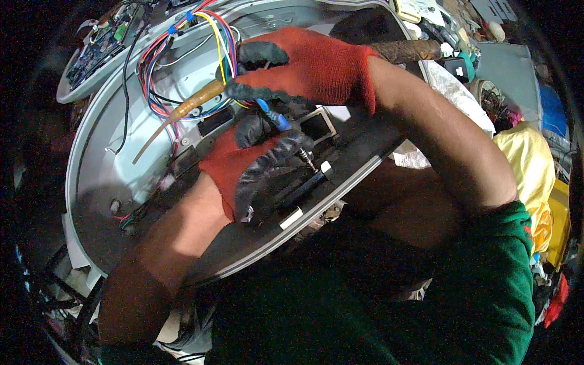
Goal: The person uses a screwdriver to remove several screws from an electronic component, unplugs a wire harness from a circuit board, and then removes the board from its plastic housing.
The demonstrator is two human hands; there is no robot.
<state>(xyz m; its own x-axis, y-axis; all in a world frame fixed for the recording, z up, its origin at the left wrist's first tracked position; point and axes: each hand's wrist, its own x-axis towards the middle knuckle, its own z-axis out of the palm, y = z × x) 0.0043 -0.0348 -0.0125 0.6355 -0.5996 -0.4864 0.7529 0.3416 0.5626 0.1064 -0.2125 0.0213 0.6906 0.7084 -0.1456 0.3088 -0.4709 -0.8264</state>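
Both hands wear red gloves with black coating. My left hand point(258, 155) is closed around a blue-handled screwdriver point(281, 122), its metal shaft slanting down to the right toward the dark inside of a grey rounded casing point(74, 176). Just above, my right hand point(298, 67) has its fingers bent over the screwdriver's top end. An amber-handled tool with a thin shaft point(198, 99) sticks out left from beside the right fingertips; how it is held is hidden. A bundle of coloured wires point(149, 73) loops left of the right hand.
A rough brown stick point(407, 52) lies behind my right wrist. At the upper left is a panel with circuit boards point(100, 52). A black cable point(126, 91) hangs over the casing. Yellow cloth point(526, 161) and mixed scrap crowd the right side.
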